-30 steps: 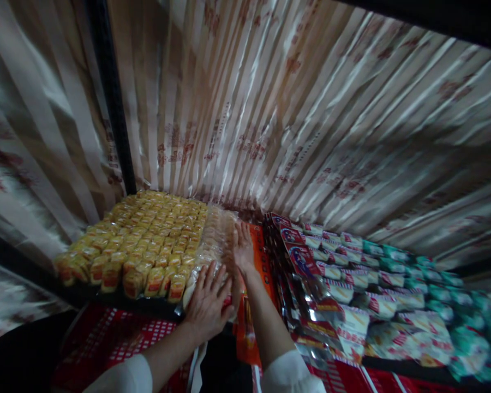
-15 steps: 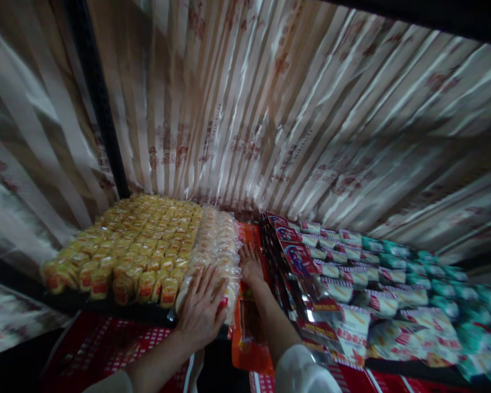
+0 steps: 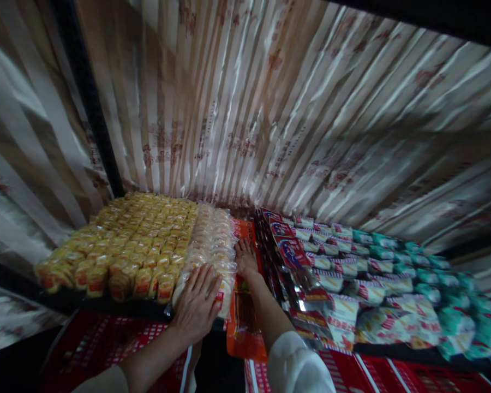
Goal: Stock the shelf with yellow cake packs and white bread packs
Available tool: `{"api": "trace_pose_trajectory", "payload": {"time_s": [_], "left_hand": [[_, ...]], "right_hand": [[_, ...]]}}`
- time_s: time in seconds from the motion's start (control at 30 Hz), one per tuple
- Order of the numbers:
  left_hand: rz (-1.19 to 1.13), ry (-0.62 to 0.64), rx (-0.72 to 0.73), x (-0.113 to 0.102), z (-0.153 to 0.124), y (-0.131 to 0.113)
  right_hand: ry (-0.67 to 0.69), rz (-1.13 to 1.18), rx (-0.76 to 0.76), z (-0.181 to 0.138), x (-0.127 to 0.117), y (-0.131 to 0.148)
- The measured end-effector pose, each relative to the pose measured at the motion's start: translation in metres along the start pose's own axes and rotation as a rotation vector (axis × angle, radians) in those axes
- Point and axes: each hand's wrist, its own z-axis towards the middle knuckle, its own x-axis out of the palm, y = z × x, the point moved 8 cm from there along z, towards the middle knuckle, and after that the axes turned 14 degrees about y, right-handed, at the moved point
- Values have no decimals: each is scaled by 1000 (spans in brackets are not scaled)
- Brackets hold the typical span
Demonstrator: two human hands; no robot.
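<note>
My left hand (image 3: 197, 301) lies flat, fingers stretched forward, on the front of a column of clear bags of pale round food (image 3: 213, 229). Farther back, my right hand (image 3: 245, 258) rests palm down with its fingers extended, over an orange packet (image 3: 242, 333) and against the right side of the clear bags. Through that packet's window, brown strips show. Left of the bags stand rows of small yellow wrapped packs (image 3: 143, 234). To the right of my right arm, dark red and purple packets (image 3: 288, 248) stand in a row.
White packets with striped tops (image 3: 343, 295) and green packets (image 3: 456, 327) fill the right of the shelf. Red perforated baskets (image 3: 106, 344) sit below its front edge. A dark post (image 3: 90, 109) rises at the left, and striped sheeting (image 3: 245, 109) hangs behind.
The view has shifted a little, so the shelf and goods sit slightly farther left and higher. Both hands stay in nearly the same places on the packets.
</note>
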Motion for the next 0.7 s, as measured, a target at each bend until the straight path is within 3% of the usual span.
{"api": "trace_pose_trajectory", "payload": {"time_s": [0.4, 0.7], "left_hand": [[15, -23, 27, 2, -5, 1], [17, -91, 41, -9, -5, 2]], "right_hand": [[-14, 46, -12, 0, 2, -3], [-160, -39, 25, -5, -11, 0]]}}
